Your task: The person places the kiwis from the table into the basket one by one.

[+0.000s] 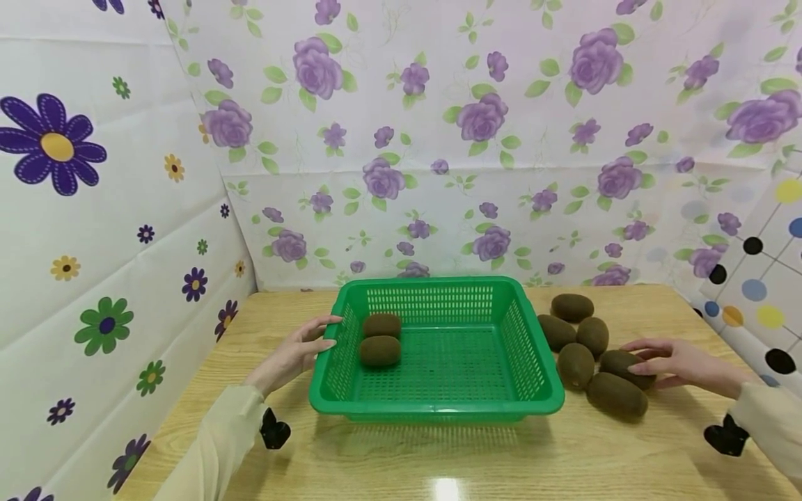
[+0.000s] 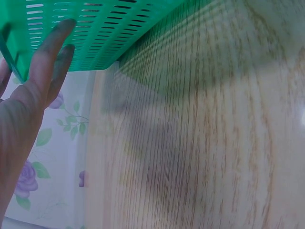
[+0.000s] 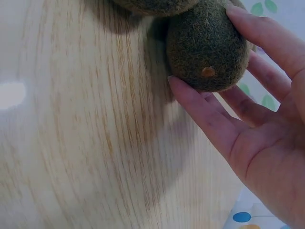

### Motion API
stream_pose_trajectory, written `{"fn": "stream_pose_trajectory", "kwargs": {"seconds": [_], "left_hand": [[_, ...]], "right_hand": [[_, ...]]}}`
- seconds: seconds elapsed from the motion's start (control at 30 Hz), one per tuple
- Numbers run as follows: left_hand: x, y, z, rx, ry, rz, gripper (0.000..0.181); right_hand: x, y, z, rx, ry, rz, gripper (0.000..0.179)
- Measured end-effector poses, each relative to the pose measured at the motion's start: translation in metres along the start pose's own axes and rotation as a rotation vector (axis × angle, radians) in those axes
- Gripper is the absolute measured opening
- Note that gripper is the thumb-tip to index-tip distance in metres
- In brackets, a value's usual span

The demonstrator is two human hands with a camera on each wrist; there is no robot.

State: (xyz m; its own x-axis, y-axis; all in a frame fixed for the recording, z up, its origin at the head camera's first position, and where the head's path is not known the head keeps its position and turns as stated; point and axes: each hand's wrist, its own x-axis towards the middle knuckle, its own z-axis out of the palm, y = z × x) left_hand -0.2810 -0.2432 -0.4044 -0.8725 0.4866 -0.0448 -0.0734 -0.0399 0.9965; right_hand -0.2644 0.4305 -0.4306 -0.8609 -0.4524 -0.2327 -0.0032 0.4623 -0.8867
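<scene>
A green plastic basket (image 1: 438,407) with slotted walls stands on the table. Two brown kiwis (image 1: 380,351) lie side by side in its left part. My left hand (image 1: 301,351) holds the basket's left rim, and in the left wrist view its fingers (image 2: 47,62) lie along the outer wall. To the right of the basket, my right hand (image 1: 679,363) grips a fuzzy kiwi (image 3: 209,47) from its right end, thumb and fingers on opposite sides. Several other kiwis (image 1: 617,396) lie close around it, between the hand and the basket.
The wooden table (image 1: 401,463) ends at a flowered cloth wall (image 1: 438,229) behind the basket. More patterned cloth (image 1: 150,299) hangs along the left side, and a dotted sheet (image 1: 767,292) along the right. Black wrist mounts (image 1: 273,428) sit under both sleeves.
</scene>
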Motion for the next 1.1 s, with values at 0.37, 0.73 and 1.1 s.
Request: {"fn": "stream_pose_trajectory", "kwargs": {"seconds": [0.37,0.73,1.1], "left_hand": [[-0.002,0.0,-0.002,0.004,0.003,-0.004,0.05],[-0.001,-0.002,-0.003,-0.013,0.001,-0.006,0.05],[0.0,-0.002,-0.002,0.003,-0.001,0.003,0.05]], "right_hand": [[-0.011,-0.014,-0.014,0.013,0.024,-0.056,0.045],[-0.005,-0.056,-0.016,-0.076,0.117,-0.042,0.05],[0.017,-0.112,0.005,-0.188,0.107,-0.096,0.049]]}}
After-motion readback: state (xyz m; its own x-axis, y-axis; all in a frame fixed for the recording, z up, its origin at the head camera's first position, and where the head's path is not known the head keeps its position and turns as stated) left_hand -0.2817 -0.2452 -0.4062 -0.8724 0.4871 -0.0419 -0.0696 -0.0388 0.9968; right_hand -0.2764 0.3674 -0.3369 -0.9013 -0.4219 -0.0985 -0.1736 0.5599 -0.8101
